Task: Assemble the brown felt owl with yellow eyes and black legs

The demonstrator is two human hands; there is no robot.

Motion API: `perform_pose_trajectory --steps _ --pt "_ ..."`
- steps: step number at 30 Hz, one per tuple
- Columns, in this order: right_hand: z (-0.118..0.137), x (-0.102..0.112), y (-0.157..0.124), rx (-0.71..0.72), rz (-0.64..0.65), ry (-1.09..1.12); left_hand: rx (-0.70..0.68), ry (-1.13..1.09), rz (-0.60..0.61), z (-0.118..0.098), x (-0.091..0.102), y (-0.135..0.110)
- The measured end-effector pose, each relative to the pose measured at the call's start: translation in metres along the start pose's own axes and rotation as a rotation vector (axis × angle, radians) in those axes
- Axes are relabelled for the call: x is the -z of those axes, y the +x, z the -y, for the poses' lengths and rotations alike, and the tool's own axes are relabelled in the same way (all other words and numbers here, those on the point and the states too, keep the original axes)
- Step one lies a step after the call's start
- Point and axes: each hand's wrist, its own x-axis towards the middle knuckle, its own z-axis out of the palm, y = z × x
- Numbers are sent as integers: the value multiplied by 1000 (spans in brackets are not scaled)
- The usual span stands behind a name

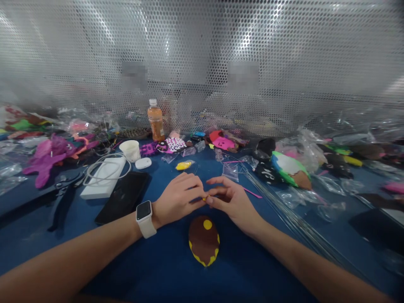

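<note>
My left hand (179, 198), with a white watch (145, 218) on the wrist, and my right hand (229, 198) meet fingertip to fingertip above the blue table (158, 269). Together they pinch a tiny yellow piece (205, 199); both hands are closed around it. Just below them lies a brown oval felt piece (203, 240) with a yellow dot and yellow edging. A thin pink strip (252, 193) lies just right of my right hand.
A black phone (123, 197), white power bank (105, 182) with cable, white cup (130, 150), orange drink bottle (155, 120) and black pliers (65, 198) sit left. Felt figures and clear bags crowd the back and right, before a perforated metal screen (202, 63). Thin wires (284, 210) run diagonally at right.
</note>
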Motion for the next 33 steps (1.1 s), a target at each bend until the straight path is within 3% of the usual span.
perform_pose_trajectory --steps 8,15,22,33 --pt "1 1 0 18 -57 -46 8 -2 41 0 1 1" --pt "2 -2 -1 -14 -13 -50 -1 -1 36 2 1 0" --pt "0 0 -1 -6 19 -14 -22 -54 158 0 1 0" --pt "-2 -5 -3 0 29 5 -18 -18 45 -2 1 0"
